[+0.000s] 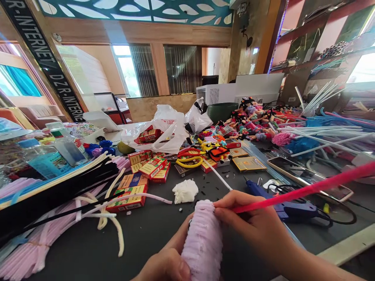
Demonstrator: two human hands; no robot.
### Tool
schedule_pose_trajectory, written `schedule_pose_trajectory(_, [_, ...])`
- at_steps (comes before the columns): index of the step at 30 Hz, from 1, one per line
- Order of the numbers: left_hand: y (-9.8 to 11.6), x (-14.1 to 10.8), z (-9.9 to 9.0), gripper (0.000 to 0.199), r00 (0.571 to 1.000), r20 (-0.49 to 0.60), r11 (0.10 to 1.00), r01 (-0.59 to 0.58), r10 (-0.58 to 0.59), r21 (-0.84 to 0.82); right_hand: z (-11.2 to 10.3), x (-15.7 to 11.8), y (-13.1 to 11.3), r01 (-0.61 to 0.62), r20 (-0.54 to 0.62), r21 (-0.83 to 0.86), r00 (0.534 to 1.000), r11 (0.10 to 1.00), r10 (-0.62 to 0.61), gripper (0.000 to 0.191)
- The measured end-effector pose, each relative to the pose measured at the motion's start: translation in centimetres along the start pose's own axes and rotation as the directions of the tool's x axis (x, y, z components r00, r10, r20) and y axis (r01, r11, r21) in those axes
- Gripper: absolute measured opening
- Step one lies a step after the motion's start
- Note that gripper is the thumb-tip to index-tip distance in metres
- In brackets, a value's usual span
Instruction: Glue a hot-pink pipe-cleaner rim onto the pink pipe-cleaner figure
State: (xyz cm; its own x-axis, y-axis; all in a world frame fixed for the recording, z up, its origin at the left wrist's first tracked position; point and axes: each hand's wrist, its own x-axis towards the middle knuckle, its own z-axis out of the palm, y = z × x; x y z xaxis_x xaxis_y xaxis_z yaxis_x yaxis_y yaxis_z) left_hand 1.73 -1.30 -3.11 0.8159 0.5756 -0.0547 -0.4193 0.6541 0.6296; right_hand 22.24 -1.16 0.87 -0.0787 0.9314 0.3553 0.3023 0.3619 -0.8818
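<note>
Low in the head view, my left hand [168,259] is wrapped round a thick lilac fuzzy roll [203,242], thumb on its near side. The roll stands tilted, its top end facing away. My right hand [249,218] pinches a bright pink fuzzy stem [299,192] between thumb and forefinger at the roll's upper right edge. The stem's long free part runs up to the right edge of the view. Its near end is hidden by the fingertips, so I cannot tell whether it touches the roll.
Bundled pink and black stems [32,249] lie at left. Small red boxes [154,168] and a crumpled white tissue [185,191] are ahead. A blue glue gun [295,210] and a phone [310,177] lie at right. Knitted dolls [252,117] are piled behind.
</note>
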Motion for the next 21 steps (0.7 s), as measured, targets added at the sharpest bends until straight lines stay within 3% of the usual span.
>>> schedule_pose_trajectory(6, [0.3, 0.6, -0.1, 0.093, 0.987, 0.163, 1.000, -0.004, 0.004, -0.001, -0.4, 0.3, 0.0, 0.019, -0.002, -0.035, 1.000, 0.999, -0.019, 0.019])
schedule_pose_trajectory(11, [0.9, 0.2, 1.2, 0.085, 0.999, 0.033, 1.000, 0.028, -0.028, 0.005, -0.7, -0.4, 0.1, 0.000, 0.062, -0.008, 0.998, 1.000, 0.000, 0.013])
schedule_pose_trajectory(15, [0.7, 0.2, 0.8, 0.087, 0.998, -0.020, 0.997, 0.068, -0.067, 0.040, -0.5, -0.8, 0.6, -0.065, 0.099, 0.028, 0.993, 0.997, 0.062, 0.016])
schedule_pose_trajectory(21, [1.2, 0.8, 0.2, 0.057, 0.997, 0.070, 0.992, 0.034, -0.042, 0.121, -0.3, -0.9, 0.7, -0.147, 0.179, 0.174, 0.977, 0.974, 0.115, 0.023])
